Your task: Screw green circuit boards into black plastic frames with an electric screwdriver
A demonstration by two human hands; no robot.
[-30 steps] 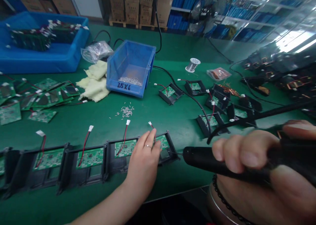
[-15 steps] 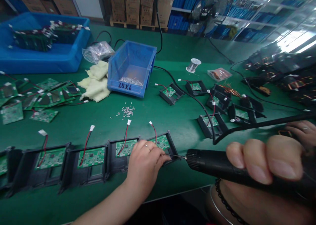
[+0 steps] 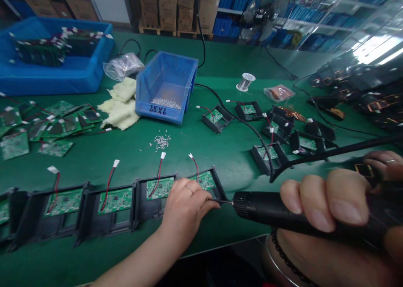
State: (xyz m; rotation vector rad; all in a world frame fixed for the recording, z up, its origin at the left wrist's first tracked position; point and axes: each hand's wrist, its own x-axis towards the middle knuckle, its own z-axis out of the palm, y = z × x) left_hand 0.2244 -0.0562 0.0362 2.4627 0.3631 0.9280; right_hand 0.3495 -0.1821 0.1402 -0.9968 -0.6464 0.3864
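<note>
My right hand [image 3: 324,199] is wrapped around a black electric screwdriver [image 3: 258,205], its thin bit pointing left. My left hand [image 3: 187,199] is closed over the rightmost black plastic housing [image 3: 220,186], fingertips pinched at the bit's end. What they pinch is hidden. Inside that housing lies a green circuit board [image 3: 206,180] with a red lead and white plug. To the left, several similar housings [image 3: 108,211] with boards stand in a row. Behind them lies a pile of small screws [image 3: 162,142].
A blue bin [image 3: 159,110] marked 25X6 holds screws. Loose boards [image 3: 59,125] and a big blue tray [image 3: 94,79] are left. More housings [image 3: 270,155], a solder spool [image 3: 246,82] and a black cable [image 3: 340,153] are right. Another person's hand [image 3: 385,159] shows at far right.
The screwdriver and my right hand have shifted slightly left, closer to my left fingertips. My left hand stays at the same housing. The other person's hand has moved a little beside a coil piece.
</note>
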